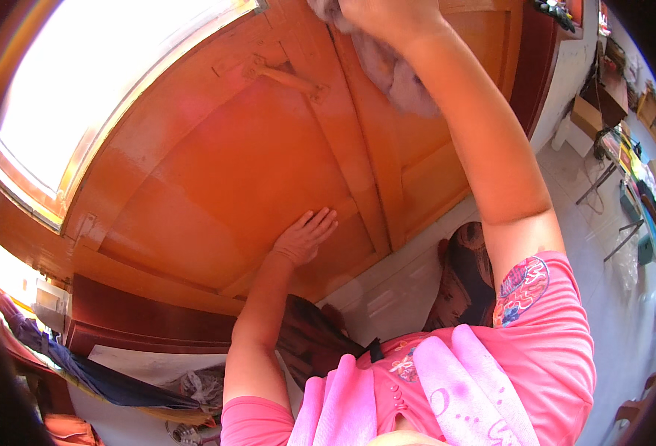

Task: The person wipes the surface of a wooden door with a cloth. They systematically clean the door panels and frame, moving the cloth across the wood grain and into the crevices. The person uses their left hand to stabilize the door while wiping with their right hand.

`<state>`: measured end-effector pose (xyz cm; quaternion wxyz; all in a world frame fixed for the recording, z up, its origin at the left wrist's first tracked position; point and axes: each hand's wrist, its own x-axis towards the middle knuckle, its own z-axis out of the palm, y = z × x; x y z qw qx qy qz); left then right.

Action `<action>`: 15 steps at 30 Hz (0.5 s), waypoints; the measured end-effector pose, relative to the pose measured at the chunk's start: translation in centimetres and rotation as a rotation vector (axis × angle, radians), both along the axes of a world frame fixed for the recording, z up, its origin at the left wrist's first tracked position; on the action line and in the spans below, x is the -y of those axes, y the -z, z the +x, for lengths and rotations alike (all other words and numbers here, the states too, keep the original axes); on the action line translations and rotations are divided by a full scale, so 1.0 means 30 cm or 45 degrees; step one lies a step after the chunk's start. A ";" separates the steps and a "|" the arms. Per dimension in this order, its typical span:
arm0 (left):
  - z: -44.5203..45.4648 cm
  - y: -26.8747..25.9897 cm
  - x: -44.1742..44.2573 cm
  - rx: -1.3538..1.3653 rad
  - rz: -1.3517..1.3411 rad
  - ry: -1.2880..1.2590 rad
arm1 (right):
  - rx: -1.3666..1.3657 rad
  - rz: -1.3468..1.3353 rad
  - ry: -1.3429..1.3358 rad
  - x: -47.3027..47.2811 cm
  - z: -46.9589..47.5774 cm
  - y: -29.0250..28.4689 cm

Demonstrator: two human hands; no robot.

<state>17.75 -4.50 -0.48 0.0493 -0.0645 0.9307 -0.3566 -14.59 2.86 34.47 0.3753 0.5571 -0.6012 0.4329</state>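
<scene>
A pair of orange-brown wooden door panels fills the space before me, meeting along a vertical seam. Against the lower part of the left panel (211, 184) rests my left hand (305, 237), fingers extended, with nothing in it. My right hand (389, 19) is raised to the top edge of the picture, gripping a greyish, crumpled cloth (386, 72) that hangs over the right panel (431, 150). Part of that hand and cloth is cut off by the frame. A wooden pull handle (286, 81) is fixed to the left panel, between my two hands.
Bright glass panes (110, 61) sit in the left door above its panel. Dark clothing (116, 379) hangs at lower left. To the right, a cardboard box (587, 117) and a folding-leg table (634, 167) heaped with items stand on the tiled floor (579, 234). A pink towel (467, 384) drapes around my neck.
</scene>
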 end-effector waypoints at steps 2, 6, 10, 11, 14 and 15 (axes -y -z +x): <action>0.018 -0.003 -0.003 0.023 0.016 -0.023 | 0.021 0.033 -0.011 0.002 0.023 0.078; 0.006 -0.007 -0.011 0.025 0.022 -0.045 | 0.001 -0.034 -0.048 -0.010 0.019 0.097; 0.005 -0.007 -0.011 0.085 -0.023 -0.064 | -0.026 -0.056 -0.033 0.014 0.011 -0.001; 0.000 -0.009 -0.010 0.091 -0.027 -0.061 | -0.031 -0.035 -0.025 0.010 0.005 -0.030; -0.004 -0.012 -0.013 0.105 -0.034 -0.064 | -0.014 -0.050 -0.023 0.009 0.003 -0.042; -0.003 -0.014 -0.015 0.106 -0.035 -0.066 | 0.004 -0.028 -0.010 0.010 0.006 -0.038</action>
